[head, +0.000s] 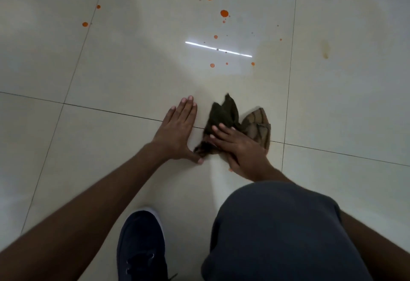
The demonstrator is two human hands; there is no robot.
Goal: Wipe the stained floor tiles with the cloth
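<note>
A crumpled dark brown and tan cloth point(224, 114) lies on the pale floor tiles point(137, 72), across a grout line. My right hand point(241, 149) presses down on its near part, fingers curled over the fabric. My left hand point(179, 129) lies flat on the tile just left of the cloth, fingers together and pointing away, thumb touching the cloth's near corner. Orange stain drops point(224, 13) are scattered over the tile farther ahead, the biggest near the top centre. A faint yellowish smear point(325, 49) marks the tile to the right.
My bent knee in dark grey trousers point(277, 232) fills the lower right. My dark blue shoe point(142, 245) stands at the bottom centre. A bright light reflection point(218, 49) streaks the tile ahead. Dark grout lines cross the floor.
</note>
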